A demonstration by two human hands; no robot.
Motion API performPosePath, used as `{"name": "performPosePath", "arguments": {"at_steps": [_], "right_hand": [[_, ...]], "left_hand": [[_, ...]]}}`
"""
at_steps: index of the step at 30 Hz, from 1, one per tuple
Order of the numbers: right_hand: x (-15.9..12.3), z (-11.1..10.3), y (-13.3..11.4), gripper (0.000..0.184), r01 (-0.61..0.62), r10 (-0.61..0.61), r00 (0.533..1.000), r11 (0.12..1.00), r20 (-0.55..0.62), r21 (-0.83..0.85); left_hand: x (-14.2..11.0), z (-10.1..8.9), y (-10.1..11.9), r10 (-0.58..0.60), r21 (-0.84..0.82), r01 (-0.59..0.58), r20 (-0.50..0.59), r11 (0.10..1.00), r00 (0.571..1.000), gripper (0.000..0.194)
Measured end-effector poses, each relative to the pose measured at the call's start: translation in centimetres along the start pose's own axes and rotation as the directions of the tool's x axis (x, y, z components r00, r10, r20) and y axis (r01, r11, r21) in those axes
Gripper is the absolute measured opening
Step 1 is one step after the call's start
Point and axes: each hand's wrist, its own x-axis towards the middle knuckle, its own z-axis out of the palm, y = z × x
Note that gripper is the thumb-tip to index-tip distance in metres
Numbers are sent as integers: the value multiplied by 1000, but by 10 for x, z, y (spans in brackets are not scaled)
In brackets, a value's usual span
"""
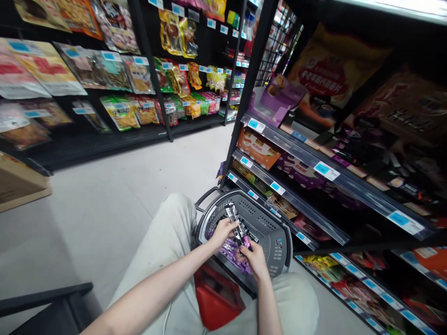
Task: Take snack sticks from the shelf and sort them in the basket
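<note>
Both hands are over a grey plastic shopping basket [272, 223] between my knees. My left hand [223, 232] is closed on slim black-and-silver stick packets [233, 215], pinching them near the middle. Lower and to the right, my right hand [254, 257] grips the bottom end of the same packets, where a pink patch shows. Inside the basket, purple stick packets [232, 253] lie loose below my hands, with more dark ones beside them. How many packets I hold cannot be made out.
A shelf unit [296, 139] with boxed and bagged goods rises close on the right. Snack shelves [139, 132] stand at the far left. A red object [218, 298] sits below the basket, and a cardboard box [21, 181] is at the left edge. Pale floor [115, 181] lies between.
</note>
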Motion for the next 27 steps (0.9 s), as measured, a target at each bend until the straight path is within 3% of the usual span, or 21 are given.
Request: {"name": "performPosePath", "arguments": {"at_steps": [4,7,11,14,18,27], "right_hand": [[0,-7,1,29,25,-25,1000,1000,-1,-3],[4,-16,2,26,76,-67,990,994,-125,72],[9,-33,1,25,216,-115,915,949,-386,230],[9,-49,0,26,285,-118,859,919,-498,274],[5,-65,0,28,269,-112,858,930,-502,252],[2,-72,-3,30,179,-168,898,984,-407,-11]], "left_hand": [[12,-15,10,126,17,-125,-150,992,981,38],[17,-23,14,151,32,-147,-196,989,969,32],[16,-25,16,56,43,-54,-55,998,997,33],[14,-22,15,-62,130,48,105,990,993,35],[12,-20,13,-139,176,104,205,979,969,43],[13,-18,10,-89,215,60,131,975,987,41]]}}
